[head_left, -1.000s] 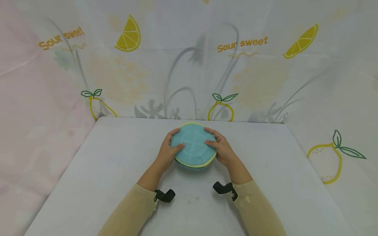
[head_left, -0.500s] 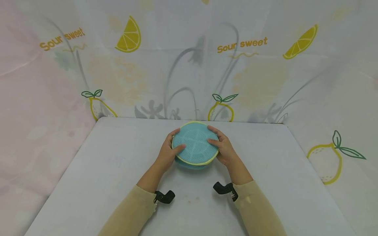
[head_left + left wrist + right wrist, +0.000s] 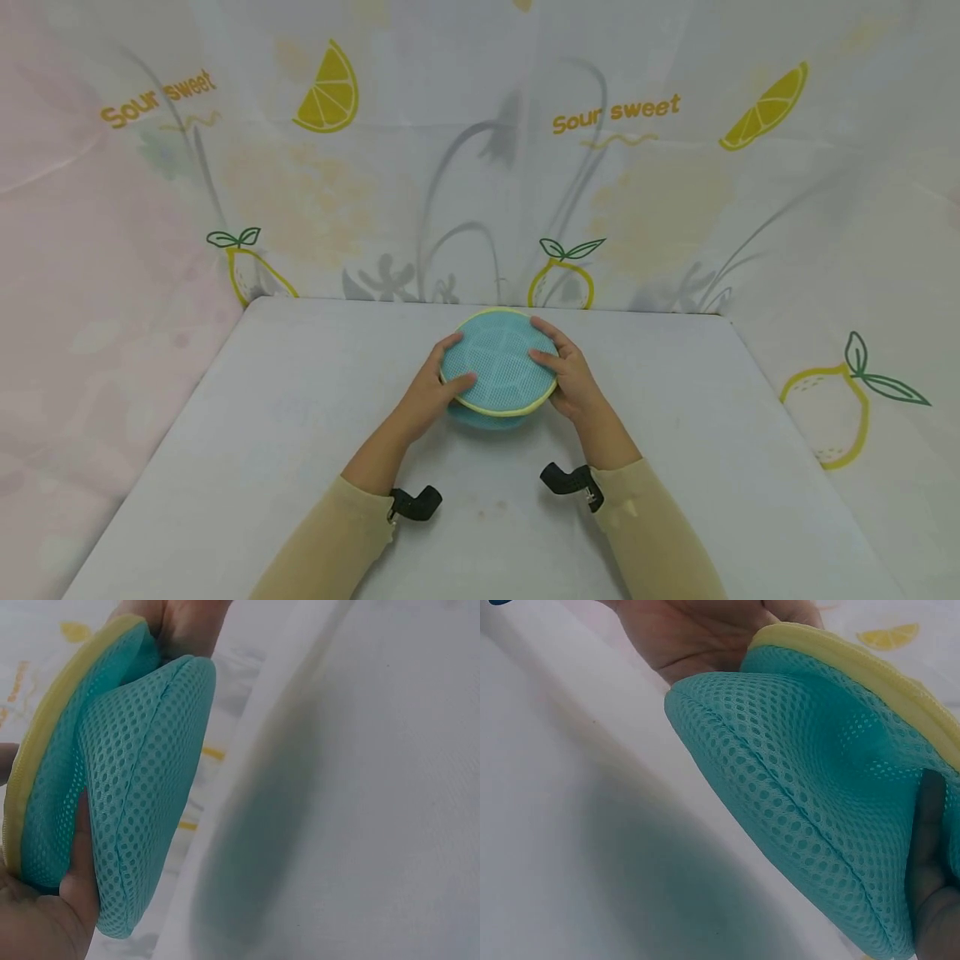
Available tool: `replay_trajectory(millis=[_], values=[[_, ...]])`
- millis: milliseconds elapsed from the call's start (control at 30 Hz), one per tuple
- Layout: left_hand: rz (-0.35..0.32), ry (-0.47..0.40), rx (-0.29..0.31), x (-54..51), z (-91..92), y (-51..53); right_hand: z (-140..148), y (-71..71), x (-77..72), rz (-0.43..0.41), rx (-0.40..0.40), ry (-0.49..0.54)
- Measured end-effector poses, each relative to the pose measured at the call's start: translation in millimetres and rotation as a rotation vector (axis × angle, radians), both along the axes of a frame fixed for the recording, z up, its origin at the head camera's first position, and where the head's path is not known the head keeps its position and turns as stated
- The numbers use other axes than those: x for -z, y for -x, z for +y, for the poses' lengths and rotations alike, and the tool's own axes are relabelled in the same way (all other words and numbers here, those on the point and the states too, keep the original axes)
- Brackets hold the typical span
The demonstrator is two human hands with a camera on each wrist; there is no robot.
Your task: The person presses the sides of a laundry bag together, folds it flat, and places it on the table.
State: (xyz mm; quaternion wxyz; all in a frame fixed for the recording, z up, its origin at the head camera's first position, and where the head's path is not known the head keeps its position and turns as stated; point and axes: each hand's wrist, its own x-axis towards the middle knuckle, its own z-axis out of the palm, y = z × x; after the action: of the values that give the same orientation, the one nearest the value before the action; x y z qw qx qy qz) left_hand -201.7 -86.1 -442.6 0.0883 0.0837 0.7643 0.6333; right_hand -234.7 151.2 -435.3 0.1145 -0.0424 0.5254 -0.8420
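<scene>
A round teal mesh item [image 3: 498, 358] with a yellow rim is held between both hands above the table. On its left side the left hand [image 3: 429, 396] grips the edge, thumb on the upper face. The right hand [image 3: 576, 379] grips the right edge with its thumb on top. Below the yellow-rimmed part bulges a lower mesh part [image 3: 487, 418]. The left wrist view shows this lower part [image 3: 142, 780] pinched inward beneath the yellow rim [image 3: 45, 727], with fingers in the fold. In the right wrist view, the mesh [image 3: 780, 780] also folds inward near a finger.
A white table [image 3: 300, 467] lies under the hands. Behind it hangs a cloth backdrop [image 3: 465, 167] printed with lemons and lettering. Black wrist-worn pieces [image 3: 417, 504] stick out at both sleeve cuffs.
The mesh item has shifted slightly right and tilted, its yellow-rimmed top rising and showing more of the lower part. The left hand has moved slightly right; both hands keep their grip.
</scene>
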Motion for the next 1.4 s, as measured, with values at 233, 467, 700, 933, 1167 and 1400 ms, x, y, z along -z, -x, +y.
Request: replay_trajectory(millis=[233, 467, 700, 933, 1167, 1400], values=[[-0.096, -0.094, 0.075, -4.8, 2.7, -2.2, -1.4, 0.1, 0.2, 0.008, 0.009, -0.002], [-0.162, -0.316, 0.075, -4.0, 9.2, 0.8, -5.4, 0.0, 0.5, 0.039, -0.004, -0.014], [-0.121, -0.589, 0.039, -1.7, 14.9, 1.6, -7.5, -0.9, 0.1, 0.028, -0.009, -0.114], [-0.050, -0.586, -0.013, -3.2, 15.2, -1.0, -5.1, -3.0, -5.0, 0.067, -0.044, -0.282], [-0.006, -0.503, -0.125, -2.3, 15.3, 1.1, -1.2, -2.4, -7.8, 0.137, -0.084, -0.460], [-0.033, -0.493, -0.179, -0.4, 15.3, 1.9, -1.0, -4.1, -8.9, 0.184, -0.094, -0.559]])
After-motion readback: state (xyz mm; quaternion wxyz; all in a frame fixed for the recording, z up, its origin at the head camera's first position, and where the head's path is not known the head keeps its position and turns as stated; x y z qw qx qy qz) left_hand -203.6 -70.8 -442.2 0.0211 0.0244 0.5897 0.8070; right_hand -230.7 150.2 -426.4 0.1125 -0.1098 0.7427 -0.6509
